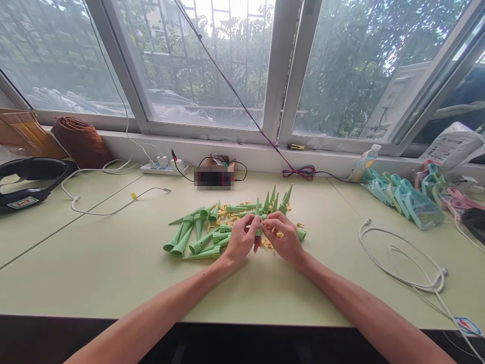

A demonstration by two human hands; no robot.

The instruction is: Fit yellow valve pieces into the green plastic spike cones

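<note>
My left hand [240,238] is closed around a green plastic watering spike [257,206], its pointed tip up. Close beside it, my right hand [285,237] pinches a small yellow piece [264,224] against the spike's side; the fingers partly hide where they meet. More green spikes [182,237] lie in a loose heap to the left of my hands. Several others [286,198] stand with tips up behind my right hand. Small yellow plastic pieces [224,218] are scattered among the spikes and below my right hand.
On the pale green table [223,298], headphones [32,182] lie at the left, near a power strip [161,167]. A blurred dark device [214,178] sits at the back. Right: white cable [397,283], teal clip-like items [411,202], a bottle [366,162].
</note>
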